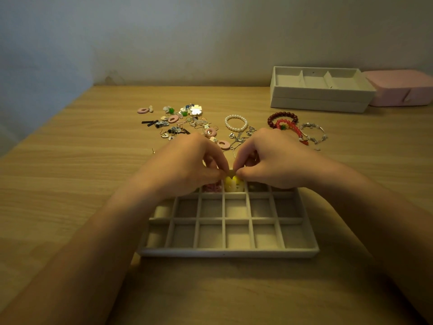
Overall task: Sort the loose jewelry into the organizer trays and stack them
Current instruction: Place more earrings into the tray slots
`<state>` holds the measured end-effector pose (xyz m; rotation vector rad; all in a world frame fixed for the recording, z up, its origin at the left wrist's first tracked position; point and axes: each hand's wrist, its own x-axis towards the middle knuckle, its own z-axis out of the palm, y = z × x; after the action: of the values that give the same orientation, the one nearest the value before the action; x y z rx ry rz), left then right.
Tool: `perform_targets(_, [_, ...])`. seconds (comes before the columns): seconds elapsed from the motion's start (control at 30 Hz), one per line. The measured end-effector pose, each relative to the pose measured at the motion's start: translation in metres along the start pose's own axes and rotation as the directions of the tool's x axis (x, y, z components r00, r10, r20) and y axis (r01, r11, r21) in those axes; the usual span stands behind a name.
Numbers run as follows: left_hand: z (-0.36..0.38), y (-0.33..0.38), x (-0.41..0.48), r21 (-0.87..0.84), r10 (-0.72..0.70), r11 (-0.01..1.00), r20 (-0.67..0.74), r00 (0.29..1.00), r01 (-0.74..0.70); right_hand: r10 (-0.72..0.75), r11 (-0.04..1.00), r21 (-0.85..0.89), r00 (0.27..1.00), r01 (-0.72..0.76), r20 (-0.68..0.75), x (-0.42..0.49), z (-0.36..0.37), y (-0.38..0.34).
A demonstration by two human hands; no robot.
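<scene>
Pinched at its top by left hand [187,165] and right hand [274,160] together, a yellow piece [232,185] sat in a back-row compartment of the grid tray [229,253]; loose jewelry [180,120] lay beyond it.

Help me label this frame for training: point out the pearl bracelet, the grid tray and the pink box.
pearl bracelet [236,116]: head view, far arc of beads.
grid tray [225,252]: head view, near rim.
pink box [398,97]: head view, front wall.
</scene>
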<state>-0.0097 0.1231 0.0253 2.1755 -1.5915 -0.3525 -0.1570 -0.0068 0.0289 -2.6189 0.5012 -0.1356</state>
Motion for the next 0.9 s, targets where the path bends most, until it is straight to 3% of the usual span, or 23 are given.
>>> perform_targets(0.33, [0.007,-0.004,0.006,-0.005,0.013,1.000,0.010,1.000,-0.013,-0.009,0.999,0.032,1.000,0.008,0.028,-0.001,0.001,0.002])
perform_targets(0.5, [0.006,-0.005,0.006,-0.053,0.013,0.998,0.005,1.000,-0.013,0.017,0.999,0.034,0.999,-0.016,-0.027,0.000,-0.001,0.002])
perform_targets(0.67, [0.005,-0.005,0.006,-0.068,0.005,0.998,0.032,0.999,-0.003,0.012,1.000,0.019,0.999,-0.013,0.047,-0.001,0.001,-0.002])
perform_targets(0.8, [-0.003,-0.003,0.003,-0.116,-0.014,0.993,0.053,0.998,0.020,0.057,0.994,0.096,0.997,-0.051,-0.055,0.004,-0.007,-0.001])
perform_targets(0.9, [-0.012,-0.006,0.007,-0.176,-0.042,0.984,-0.062,0.997,0.031,0.101,0.985,0.150,0.986,-0.081,-0.133,0.021,-0.010,0.005])
